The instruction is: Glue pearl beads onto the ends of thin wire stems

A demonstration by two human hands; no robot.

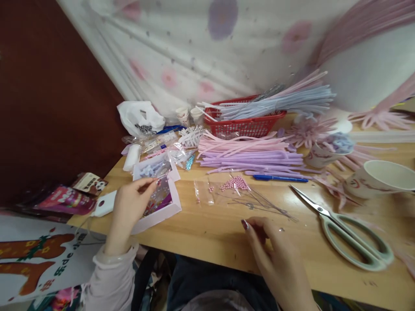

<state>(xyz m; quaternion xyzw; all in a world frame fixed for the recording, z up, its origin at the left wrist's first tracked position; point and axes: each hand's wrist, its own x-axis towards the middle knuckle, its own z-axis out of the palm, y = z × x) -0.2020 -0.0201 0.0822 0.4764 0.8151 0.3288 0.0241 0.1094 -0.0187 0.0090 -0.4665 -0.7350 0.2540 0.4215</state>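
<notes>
My left hand (129,205) hovers over a white tray (168,211) of small colourful beads and packets, thumb and forefinger pinched at its top edge; what they pinch is too small to name. Near the table's front edge rests my right hand (275,255), fingers curled together, forefinger pointing left, close to a bundle of thin wires (259,203). A clear bag of pink beads (235,183) lies just beyond the wires.
Green-handled scissors (346,233) lie at the right. Pink and purple pipe cleaners (249,155), a blue pen (280,178), a red basket (243,123) and paper cups (379,177) fill the back. A white plastic bag (139,116) sits at the back left.
</notes>
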